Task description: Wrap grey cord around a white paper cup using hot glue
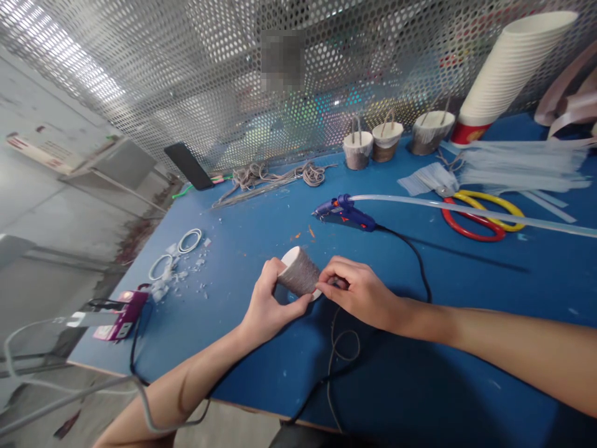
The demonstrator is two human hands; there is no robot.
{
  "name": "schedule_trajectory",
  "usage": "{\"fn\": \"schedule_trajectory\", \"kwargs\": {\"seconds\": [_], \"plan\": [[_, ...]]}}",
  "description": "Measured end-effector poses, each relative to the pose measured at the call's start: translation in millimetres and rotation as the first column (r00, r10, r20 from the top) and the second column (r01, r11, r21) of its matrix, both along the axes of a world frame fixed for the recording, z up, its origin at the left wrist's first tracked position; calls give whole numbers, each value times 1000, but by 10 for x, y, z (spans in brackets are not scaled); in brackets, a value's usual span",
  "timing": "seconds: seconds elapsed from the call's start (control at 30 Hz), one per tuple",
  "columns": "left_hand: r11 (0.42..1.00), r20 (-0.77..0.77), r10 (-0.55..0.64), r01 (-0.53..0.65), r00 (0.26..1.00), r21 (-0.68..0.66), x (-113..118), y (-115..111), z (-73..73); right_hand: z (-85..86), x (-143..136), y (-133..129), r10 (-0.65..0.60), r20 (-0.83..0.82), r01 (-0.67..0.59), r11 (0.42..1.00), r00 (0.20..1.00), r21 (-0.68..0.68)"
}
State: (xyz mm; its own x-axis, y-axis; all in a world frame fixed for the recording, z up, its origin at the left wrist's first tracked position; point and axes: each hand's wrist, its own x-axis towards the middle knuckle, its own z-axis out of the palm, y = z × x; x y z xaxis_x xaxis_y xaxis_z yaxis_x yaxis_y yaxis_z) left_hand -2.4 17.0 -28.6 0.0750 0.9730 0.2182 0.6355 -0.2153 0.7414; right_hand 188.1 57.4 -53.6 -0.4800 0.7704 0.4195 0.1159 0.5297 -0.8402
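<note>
One string-wrapped paper cup (299, 275) is gripped by our left hand (265, 310), while our right hand (365, 295) pinches gray string (359, 346) near its bottom.

Workbench: a blue tabletop (224, 267) spreads out before me, scuffed with small pale marks, its near edge (252, 408) a thin tan strip.
Mesh panel: perforated metal (196, 81) rises along the far side of my bench, dotted with round holes; blurred coloured patches show through it.
Left wall: whitish (28, 81), stretching away on my left.
Side furniture: a grey, box-like piece (125, 168) stands beyond the bench's left end, too blurred for me to identify.
Floor: dull grey (46, 414), visible below my bench's left side.
Light: bright glare on the panel's upper left; deep shadow across the bench's near right.
</note>
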Motion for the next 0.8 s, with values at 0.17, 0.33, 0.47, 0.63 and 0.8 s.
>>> {"fn": "schedule_trajectory", "kwargs": {"seconds": [0.17,0.33,0.47,0.63,0.8], "plan": [[999,14,26,-26,1000,22,-5,1,-13,21,7,16,-6,13,6,1000,1000,-2],[995,102,94,-97,990,30,-43,29,-48,121,37,-61,30,-4,-30,999,1000,34],[993,171,106,-114,980,40,-60,59,-52,254,112,-154,145,145,-197,857,979,475],[991,222,113,-125,969,41,-81,85,-47,313,323,-68,-15,273,-191,677,962,711],[991,240,123,-132,963,26,-75,93,-14,193,598,162,-184,221,34,836,958,547]]}}
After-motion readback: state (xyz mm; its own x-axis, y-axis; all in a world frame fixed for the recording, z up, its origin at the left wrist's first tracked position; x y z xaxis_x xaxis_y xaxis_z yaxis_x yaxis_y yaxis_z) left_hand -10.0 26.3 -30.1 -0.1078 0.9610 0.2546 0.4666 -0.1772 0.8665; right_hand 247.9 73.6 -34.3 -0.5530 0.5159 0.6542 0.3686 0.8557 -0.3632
